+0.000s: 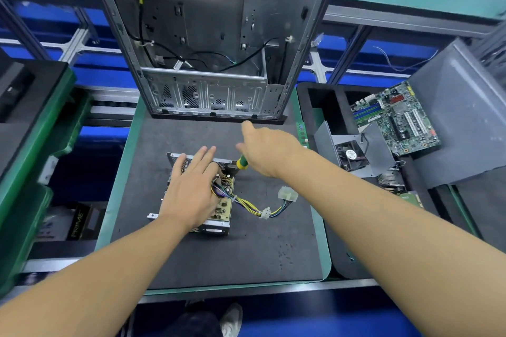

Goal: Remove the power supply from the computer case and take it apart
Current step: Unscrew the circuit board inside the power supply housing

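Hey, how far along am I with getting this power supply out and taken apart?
Done: the power supply is out of the computer case, lying on the mat with its circuit board exposed. In hand: your left hand rests flat on it while your right hand holds the screwdriver at its far corner. Left: the board sits in the metal shell, wires attached, not yet lifted out.

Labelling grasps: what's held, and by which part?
Right hand grips the screwdriver by its green-and-yellow handle; left hand rests flat on the power supply, holding nothing.
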{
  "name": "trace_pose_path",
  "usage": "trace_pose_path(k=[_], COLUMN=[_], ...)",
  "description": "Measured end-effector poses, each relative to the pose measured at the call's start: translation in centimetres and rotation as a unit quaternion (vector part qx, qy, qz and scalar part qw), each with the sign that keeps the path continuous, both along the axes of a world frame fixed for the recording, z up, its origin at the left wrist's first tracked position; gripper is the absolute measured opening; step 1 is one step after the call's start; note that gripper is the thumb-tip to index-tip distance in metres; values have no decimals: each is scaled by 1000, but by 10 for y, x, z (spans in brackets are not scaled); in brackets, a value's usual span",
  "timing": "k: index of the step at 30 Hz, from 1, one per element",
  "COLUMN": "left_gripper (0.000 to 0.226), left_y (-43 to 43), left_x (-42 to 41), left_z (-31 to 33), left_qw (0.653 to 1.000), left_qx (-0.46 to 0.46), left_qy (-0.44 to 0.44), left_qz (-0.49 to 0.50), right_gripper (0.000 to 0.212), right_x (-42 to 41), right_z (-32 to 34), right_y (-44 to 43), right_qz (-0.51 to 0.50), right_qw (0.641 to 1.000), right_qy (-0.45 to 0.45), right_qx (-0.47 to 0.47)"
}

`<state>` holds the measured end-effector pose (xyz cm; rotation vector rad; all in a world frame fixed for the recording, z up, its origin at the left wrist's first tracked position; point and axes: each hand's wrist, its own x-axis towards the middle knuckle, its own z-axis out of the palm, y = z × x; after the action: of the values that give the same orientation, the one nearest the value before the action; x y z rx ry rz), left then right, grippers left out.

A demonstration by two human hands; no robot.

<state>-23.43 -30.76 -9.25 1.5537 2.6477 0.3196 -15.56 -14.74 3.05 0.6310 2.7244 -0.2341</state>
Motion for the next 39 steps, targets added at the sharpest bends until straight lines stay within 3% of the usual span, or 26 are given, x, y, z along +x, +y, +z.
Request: trace_pose_path(k=[2,4,8,10,13,16,20,23,25,28,32,35,37,39], left_gripper=[19,18,22,22,24,25,28,26,24,22,25,24,23,23], left_y=[0,0,-1,-1,0,-1,-1,-1,-1,-1,-1,-1,-1,-1], left_x=[0,0,0,0,0,-1,-1,0,0,0,0,-1,0,-1], left_z=[-1,-3,-6,-6,-6,-7,-6,-6,-6,-5,-4,-4,-4,-4], left_qw=[1000,1000,1000,1000,1000,1000,1000,1000,1000,1000,1000,1000,1000,1000], left_qx=[5,11,1,-5,-3,1,-9,0,9,13,7,8,5,8], left_qy=[5,6,13,13,12,10,6,-3,-6,-7,-8,-10,-8,-10], left_qz=[3,3,1,0,4,5,5,7,7,5,5,5,8,7], right_gripper=[24,33,49,37,23,33,53,35,19,35,65,46,25,32], right_x=[4,8,9,11,12,10,8,8,6,5,6,6,5,4], right_z=[1,0,-5,-6,-3,-2,-7,-9,-5,-1,-3,-5,-3,0], right_y=[4,5,1,0,-1,-2,-4,-5,-5,-3,-8,-10,-8,-5], right_qz=[-1,-11,-81,-70,-36,-53,-100,-42,-16,-29,-105,-72,-58,-65], right_qw=[994,988,995,997,996,988,993,998,998,991,993,997,997,989], right_qy=[-8,-26,-21,-1,29,-1,1,33,43,-10,-25,17,18,-17], right_qx=[-109,-150,-59,-12,-79,-144,-64,25,-30,-133,-40,27,-47,-129])
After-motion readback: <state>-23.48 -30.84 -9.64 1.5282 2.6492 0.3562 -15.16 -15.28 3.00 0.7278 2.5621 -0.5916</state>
